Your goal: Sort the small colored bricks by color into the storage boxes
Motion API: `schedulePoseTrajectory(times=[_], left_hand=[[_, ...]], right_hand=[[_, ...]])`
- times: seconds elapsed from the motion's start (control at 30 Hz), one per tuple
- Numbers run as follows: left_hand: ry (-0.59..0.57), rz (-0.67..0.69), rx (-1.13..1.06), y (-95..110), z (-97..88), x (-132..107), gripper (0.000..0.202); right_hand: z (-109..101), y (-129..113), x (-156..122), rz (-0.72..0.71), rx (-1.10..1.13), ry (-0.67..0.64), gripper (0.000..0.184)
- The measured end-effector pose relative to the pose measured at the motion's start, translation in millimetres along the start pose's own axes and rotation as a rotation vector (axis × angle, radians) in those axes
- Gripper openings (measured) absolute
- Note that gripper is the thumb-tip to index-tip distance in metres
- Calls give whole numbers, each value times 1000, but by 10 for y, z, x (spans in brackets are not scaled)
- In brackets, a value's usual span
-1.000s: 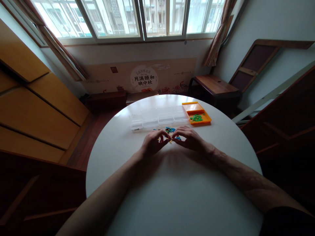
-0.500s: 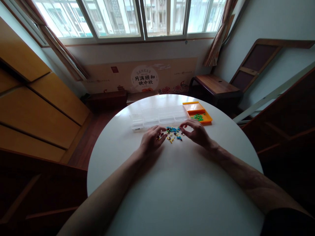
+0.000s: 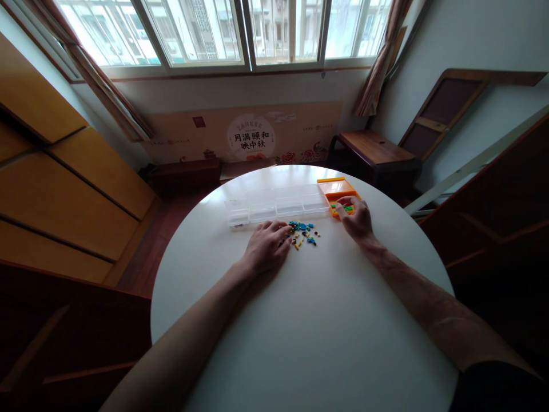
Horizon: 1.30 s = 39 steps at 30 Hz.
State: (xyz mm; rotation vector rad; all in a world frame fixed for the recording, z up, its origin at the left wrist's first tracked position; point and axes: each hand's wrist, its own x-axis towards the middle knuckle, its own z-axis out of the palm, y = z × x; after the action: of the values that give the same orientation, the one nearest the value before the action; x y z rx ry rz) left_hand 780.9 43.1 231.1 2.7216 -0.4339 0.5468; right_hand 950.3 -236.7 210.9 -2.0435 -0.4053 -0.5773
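Note:
Small building bricks [image 3: 302,226], mostly blue, yellow and dark, lie in a loose pile on the white table. My left hand [image 3: 266,245] rests palm down at the pile's left side, fingers stretched over some pieces and hiding them. Over the orange box [image 3: 332,195] is my right hand [image 3: 359,222], its thumb and fingertips drawn together in a pinch. Whatever the fingertips hold is too small to make out. Green bricks [image 3: 348,208] lie in the box's near section, partly covered by that hand.
A clear plastic box [image 3: 277,201] with compartments lies open behind the pile, left of the orange box. The round table [image 3: 300,320] has its far edge close behind both boxes. A wooden chair [image 3: 377,147] stands beyond at the right.
My right hand has moved right, from the brick pile to over the orange box. My left hand has stayed by the pile, its fingers now lying flatter over the pieces.

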Motion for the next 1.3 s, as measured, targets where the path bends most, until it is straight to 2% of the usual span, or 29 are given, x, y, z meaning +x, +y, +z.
schedulePoseTrajectory(times=[0.37, 0.67, 0.8, 1.03, 1.17, 1.3], left_hand=[[77, -16, -53, -7, -13, 4, 9], [48, -18, -78, 9, -2, 40, 6], [44, -16, -77, 14, 0, 42, 6], [121, -3, -105, 1, 22, 18, 7], [110, 35, -187, 20, 36, 1, 6], [105, 62, -175, 86, 48, 16, 7]], right_hand=[[1, -199, -106, -179, 81, -122, 16], [13, -540, -298, -512, 103, -388, 6], [24, -551, -322, -602, 100, -466, 6], [1, -571, -325, -625, 128, -508, 6], [12, -573, -338, -706, 91, -565, 7], [64, -533, -346, -758, 79, -590, 8]])
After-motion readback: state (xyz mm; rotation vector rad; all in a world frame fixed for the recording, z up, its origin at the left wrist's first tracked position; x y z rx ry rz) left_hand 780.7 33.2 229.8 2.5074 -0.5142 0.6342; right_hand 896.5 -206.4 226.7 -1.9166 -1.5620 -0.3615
